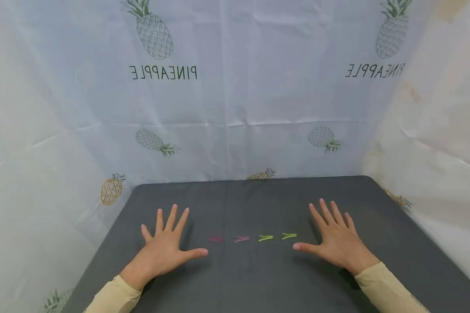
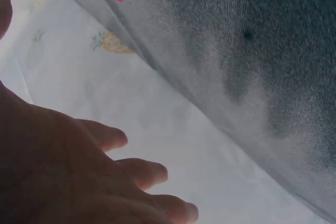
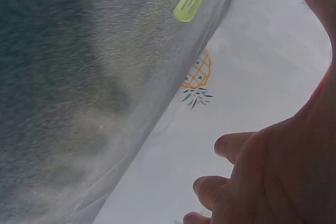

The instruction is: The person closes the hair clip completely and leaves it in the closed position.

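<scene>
Between the hands lie four clips: magenta clip (image 1: pixel 216 238) and pink clip (image 1: pixel 242 239) nearer the left hand (image 1: pixel 160 254), inner green clip (image 1: pixel 266 238) and outer green clip (image 1: pixel 289 236) nearer the right hand (image 1: pixel 338 243). They look light, stiff, perhaps slippery, best pinched by their edges. Both hands are spread, holding nothing, above the worktop (image 1: pixel 250 282). Beyond the fingertips, printed cloth (image 1: pixel 235 100) stands out of the way.
</scene>
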Demonstrator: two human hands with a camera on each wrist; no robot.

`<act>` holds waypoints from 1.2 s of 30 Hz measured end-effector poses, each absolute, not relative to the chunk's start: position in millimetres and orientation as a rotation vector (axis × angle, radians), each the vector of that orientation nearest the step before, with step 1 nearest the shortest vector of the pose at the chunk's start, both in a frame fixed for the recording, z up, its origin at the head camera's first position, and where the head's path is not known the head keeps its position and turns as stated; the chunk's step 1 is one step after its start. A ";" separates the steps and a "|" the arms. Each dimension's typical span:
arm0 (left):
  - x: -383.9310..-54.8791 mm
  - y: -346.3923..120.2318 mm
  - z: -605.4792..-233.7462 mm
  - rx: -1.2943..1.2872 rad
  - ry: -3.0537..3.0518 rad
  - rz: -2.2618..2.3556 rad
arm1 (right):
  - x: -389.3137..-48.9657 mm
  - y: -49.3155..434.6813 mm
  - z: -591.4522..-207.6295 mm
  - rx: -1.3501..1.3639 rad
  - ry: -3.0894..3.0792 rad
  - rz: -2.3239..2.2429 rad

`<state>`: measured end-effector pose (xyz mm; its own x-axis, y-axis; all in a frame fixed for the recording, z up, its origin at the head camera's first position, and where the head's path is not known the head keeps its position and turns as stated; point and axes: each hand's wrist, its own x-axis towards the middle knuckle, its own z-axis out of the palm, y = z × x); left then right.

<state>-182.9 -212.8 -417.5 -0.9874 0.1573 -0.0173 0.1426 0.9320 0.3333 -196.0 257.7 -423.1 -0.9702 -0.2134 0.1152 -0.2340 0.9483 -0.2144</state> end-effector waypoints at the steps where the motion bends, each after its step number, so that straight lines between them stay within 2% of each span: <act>1: -183.6 -213.4 -417.5 0.232 3.042 0.521 | -197.7 256.5 -422.5 0.348 -3.013 0.345; 20: -198.4 -218.0 -424.7 0.215 3.008 0.555 | -216.6 241.9 -427.1 0.334 -3.061 0.382; 29: -199.3 -215.9 -435.7 0.225 2.986 0.567 | -211.7 238.3 -432.2 0.313 -3.072 0.390; 36: -206.8 -211.8 -430.6 0.266 2.972 0.587 | -216.2 233.5 -428.0 0.308 -3.067 0.396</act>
